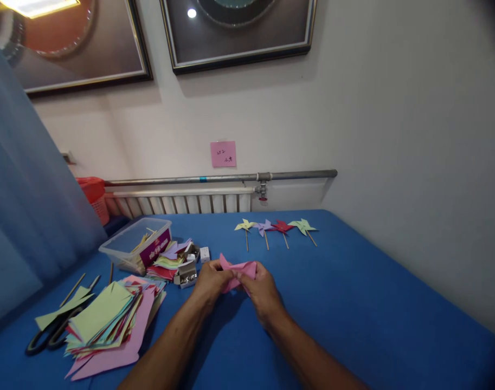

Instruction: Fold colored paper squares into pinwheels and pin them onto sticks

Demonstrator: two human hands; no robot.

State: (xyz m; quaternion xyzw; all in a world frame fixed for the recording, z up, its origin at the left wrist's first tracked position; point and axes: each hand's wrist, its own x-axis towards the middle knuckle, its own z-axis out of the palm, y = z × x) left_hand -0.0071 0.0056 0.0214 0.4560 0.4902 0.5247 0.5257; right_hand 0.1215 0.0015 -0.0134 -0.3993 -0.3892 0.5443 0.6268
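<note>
Paper, pink, bent, pointed at one corner

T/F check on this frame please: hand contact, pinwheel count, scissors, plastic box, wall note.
1. The left hand and right hand both hold the pink paper. True.
2. The pinwheels number three. False: there are four.
3. The scissors lie partly under green paper. True.
4. The box is covered by a lid. False: its top is open, with sticks inside.
5. The note is below the pipe. False: it is on the wall above it.
</note>
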